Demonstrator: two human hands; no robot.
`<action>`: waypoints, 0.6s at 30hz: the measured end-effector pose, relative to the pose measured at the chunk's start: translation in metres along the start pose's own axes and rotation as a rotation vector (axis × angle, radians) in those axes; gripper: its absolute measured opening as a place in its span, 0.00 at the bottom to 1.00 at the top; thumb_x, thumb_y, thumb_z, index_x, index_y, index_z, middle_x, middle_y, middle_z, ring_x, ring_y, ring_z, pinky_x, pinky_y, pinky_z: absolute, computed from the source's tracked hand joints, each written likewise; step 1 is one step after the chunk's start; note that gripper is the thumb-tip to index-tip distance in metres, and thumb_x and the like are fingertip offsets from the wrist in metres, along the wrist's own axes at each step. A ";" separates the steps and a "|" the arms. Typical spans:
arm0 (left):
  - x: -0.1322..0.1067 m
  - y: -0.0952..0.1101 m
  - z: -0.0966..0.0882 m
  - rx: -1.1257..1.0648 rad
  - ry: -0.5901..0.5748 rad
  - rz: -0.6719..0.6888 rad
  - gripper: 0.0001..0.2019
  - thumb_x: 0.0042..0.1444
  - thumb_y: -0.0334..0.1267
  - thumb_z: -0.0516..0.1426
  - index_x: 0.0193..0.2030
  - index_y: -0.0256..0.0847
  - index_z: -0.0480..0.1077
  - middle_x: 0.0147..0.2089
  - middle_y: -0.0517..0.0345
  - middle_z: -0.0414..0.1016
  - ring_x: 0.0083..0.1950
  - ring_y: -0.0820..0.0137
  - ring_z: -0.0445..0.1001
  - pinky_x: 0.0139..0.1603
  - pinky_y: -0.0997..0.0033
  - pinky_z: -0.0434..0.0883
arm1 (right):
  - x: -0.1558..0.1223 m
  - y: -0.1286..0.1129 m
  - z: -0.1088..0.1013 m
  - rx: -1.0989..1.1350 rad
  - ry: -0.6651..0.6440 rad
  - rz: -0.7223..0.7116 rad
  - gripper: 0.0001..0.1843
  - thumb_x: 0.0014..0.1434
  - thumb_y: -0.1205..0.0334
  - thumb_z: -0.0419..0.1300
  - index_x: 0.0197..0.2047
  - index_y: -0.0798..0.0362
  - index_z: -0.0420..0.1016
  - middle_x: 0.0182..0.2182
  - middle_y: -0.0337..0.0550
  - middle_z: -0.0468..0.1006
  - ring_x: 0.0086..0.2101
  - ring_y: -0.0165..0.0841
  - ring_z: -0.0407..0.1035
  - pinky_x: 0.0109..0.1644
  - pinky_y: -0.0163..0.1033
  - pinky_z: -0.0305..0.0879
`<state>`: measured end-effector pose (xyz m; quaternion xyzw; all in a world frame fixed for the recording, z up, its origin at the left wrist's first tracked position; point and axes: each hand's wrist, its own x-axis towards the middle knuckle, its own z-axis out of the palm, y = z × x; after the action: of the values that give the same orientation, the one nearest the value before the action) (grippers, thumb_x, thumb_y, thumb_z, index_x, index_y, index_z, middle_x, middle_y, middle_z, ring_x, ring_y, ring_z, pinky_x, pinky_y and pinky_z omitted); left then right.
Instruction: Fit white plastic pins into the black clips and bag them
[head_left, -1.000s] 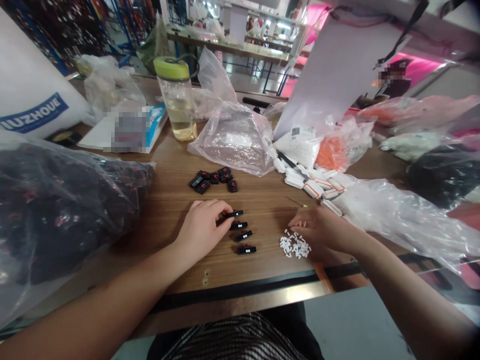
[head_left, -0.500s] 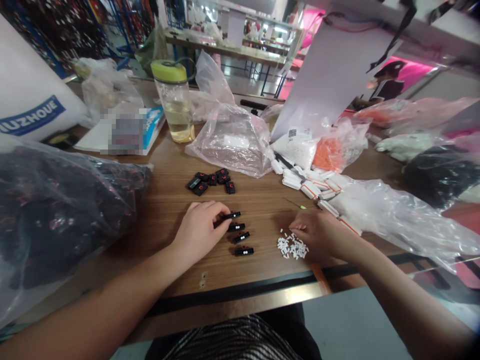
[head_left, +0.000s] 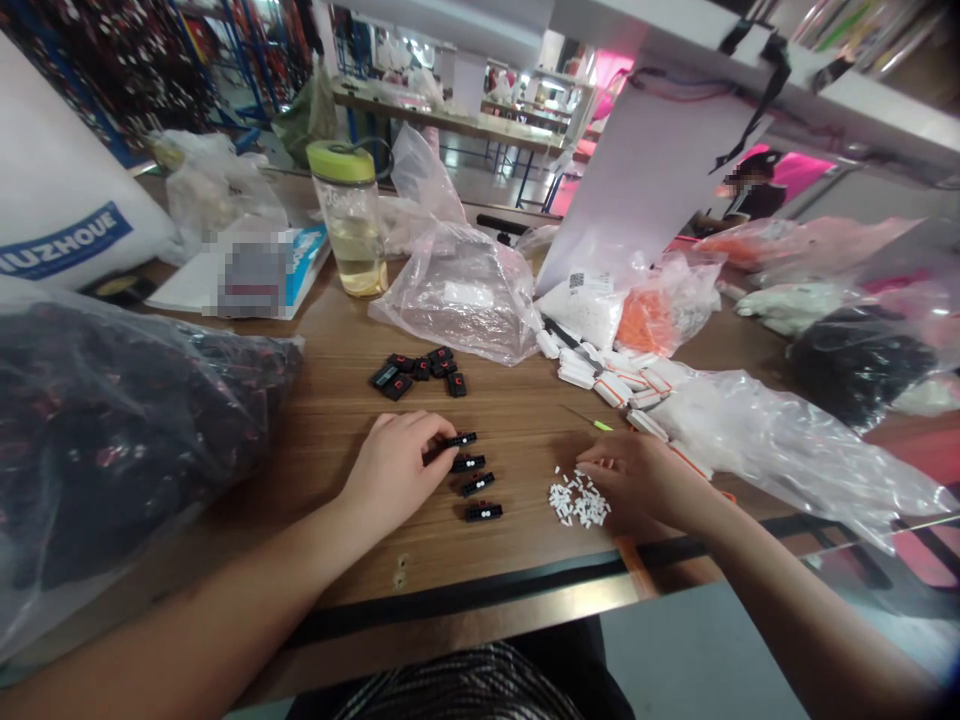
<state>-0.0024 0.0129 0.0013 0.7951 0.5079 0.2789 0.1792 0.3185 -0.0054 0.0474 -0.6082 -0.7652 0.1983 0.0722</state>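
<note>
The left hand [head_left: 397,460] pinched the near-left end of a small, black, oblong plastic connector [head_left: 463,439] with white round dots on its face, thumb and fingers closed on it at the wood-grained brown tabletop [head_left: 517,425]. That piece was the farthest in a short column; three similar black connectors [head_left: 477,484] with paired white dots lay nearer the person, set apart from one another.

The right hand [head_left: 641,475] hung low with its fingers curled in at the far right edge of a loose heap of tiny white plastic pins [head_left: 579,500]; whether a pin sat between its fingertips could not be told. Just beyond that hand lay a thin metal-shafted tool with a lime-green handle [head_left: 601,426].

Farther off, ahead of the left hand, was a cluster of black plastic blocks with red marks [head_left: 421,369]. Behind it stood a clear bottle with a green lid [head_left: 352,225], partly filled with pale yellow liquid, just beside a crumpled clear plastic bag [head_left: 465,293]. White, flat, orange-edged pieces [head_left: 613,390] were piled to the right.
</note>
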 end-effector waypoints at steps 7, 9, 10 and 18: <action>0.000 0.000 0.001 0.010 0.000 0.001 0.02 0.57 0.34 0.61 0.37 0.44 0.72 0.34 0.63 0.77 0.32 0.69 0.71 0.45 0.61 0.63 | -0.001 -0.001 0.003 0.059 -0.073 0.033 0.13 0.61 0.57 0.56 0.29 0.50 0.79 0.28 0.38 0.81 0.29 0.33 0.74 0.33 0.37 0.65; 0.000 0.000 0.001 0.007 0.002 0.000 0.03 0.57 0.34 0.62 0.37 0.44 0.72 0.34 0.64 0.76 0.32 0.69 0.70 0.45 0.61 0.64 | 0.000 -0.001 0.004 0.061 -0.072 0.048 0.12 0.59 0.58 0.57 0.29 0.49 0.79 0.28 0.37 0.81 0.29 0.33 0.74 0.32 0.37 0.65; 0.000 0.000 0.001 0.006 0.004 0.000 0.03 0.57 0.34 0.62 0.37 0.44 0.72 0.33 0.64 0.76 0.31 0.69 0.70 0.45 0.61 0.64 | 0.000 -0.001 0.005 0.050 -0.068 0.047 0.12 0.59 0.59 0.57 0.28 0.50 0.79 0.27 0.36 0.81 0.28 0.32 0.73 0.32 0.36 0.64; 0.000 0.000 0.003 0.008 0.022 0.004 0.03 0.57 0.34 0.62 0.37 0.44 0.72 0.33 0.64 0.76 0.34 0.68 0.71 0.45 0.61 0.64 | 0.000 -0.008 0.013 -0.043 0.032 -0.006 0.11 0.52 0.64 0.57 0.21 0.51 0.74 0.19 0.36 0.75 0.22 0.30 0.67 0.26 0.35 0.57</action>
<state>-0.0009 0.0129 -0.0007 0.7936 0.5094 0.2860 0.1702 0.3068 -0.0094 0.0382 -0.6105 -0.7698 0.1720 0.0719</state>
